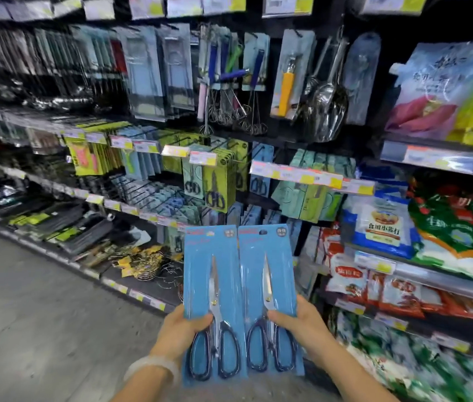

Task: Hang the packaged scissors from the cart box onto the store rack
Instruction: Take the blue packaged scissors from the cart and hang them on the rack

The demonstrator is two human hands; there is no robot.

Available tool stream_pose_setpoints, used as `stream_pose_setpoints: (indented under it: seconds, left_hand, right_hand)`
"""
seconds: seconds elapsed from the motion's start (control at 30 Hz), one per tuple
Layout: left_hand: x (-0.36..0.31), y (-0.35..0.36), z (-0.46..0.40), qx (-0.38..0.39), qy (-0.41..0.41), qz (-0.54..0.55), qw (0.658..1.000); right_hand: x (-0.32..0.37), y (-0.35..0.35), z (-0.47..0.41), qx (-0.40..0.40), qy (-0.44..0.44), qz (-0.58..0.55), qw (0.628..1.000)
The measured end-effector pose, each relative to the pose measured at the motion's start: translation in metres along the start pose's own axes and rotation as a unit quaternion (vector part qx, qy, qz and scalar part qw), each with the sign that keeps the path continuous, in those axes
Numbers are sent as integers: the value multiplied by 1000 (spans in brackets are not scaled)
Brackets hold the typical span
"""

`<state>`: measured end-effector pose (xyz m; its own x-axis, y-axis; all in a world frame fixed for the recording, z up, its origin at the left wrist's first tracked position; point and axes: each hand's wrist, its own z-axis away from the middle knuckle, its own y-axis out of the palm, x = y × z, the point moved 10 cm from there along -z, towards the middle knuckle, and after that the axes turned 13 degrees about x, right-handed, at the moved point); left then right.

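I hold up two blue-carded packs of black-handled scissors side by side in front of the store rack. My left hand grips the left pack at its lower left edge, thumb across the front. My right hand grips the right pack at its lower right edge the same way. Both packs stand upright, hang holes at the top, level with the rack's lower pegs. The cart box is out of view.
Pegs hold green scissor packs, blue carded tools, whisks and scoops. Yellow price tags line the rails. Shelves of bagged food fill the right. Grey aisle floor lies at the left.
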<state>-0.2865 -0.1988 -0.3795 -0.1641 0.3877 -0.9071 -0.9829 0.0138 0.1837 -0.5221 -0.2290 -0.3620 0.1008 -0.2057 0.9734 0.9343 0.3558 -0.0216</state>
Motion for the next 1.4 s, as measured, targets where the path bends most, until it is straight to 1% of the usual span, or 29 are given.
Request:
stream_pose_setpoints:
  seconds: [0.07, 0.23, 0.3, 0.4, 0.6, 0.73, 0.83, 0.87, 1.0, 1.13, 1.3, 1.4]
  left_hand:
    - [-1, -11, -9, -3, 5, 12, 1000]
    - [-10, -43, -52, -29, -2, -4, 1000]
    - [-22, -51, -71, -25, 4, -14, 1000]
    - [-42, -65, -101, -22, -1, -14, 1000]
    - [-79, -89, -162, -25, -5, -19, 999]
    - [-85, -101, -189, -37, -22, -28, 999]
    - [-91, -102, -209, -20, -30, -44, 998]
    - [-94, -102, -217, -10, -32, -48, 998]
    - [-111, -109, -251, 18, -37, -73, 997]
    - [-137, -118, -277, 55, -41, -112, 991]
    - [-167, -127, -296, 103, -25, -139, 985]
    - [-172, -129, -304, 125, -28, -145, 981]
  right_hand:
    - [5, 6, -15, 2, -6, 0, 1000]
    - [18, 18, -67, 19, -14, 14, 1000]
    - [18, 18, -94, 26, -11, 12, 1000]
    - [24, 15, -136, 17, -9, 16, 1000]
    - [22, 1, -206, -12, 27, 30, 999]
    - [18, -7, -239, -26, 53, -24, 998]
    - [17, -18, -257, -61, 59, 2, 996]
    - [16, -22, -266, -62, 57, 1, 996]
    - [43, -17, -287, -78, 38, -29, 996]
    - [51, -19, -305, -119, 22, -48, 991]
    - [40, -10, -317, -159, 37, -92, 982]
    - [26, -5, -319, -174, 61, -108, 977]
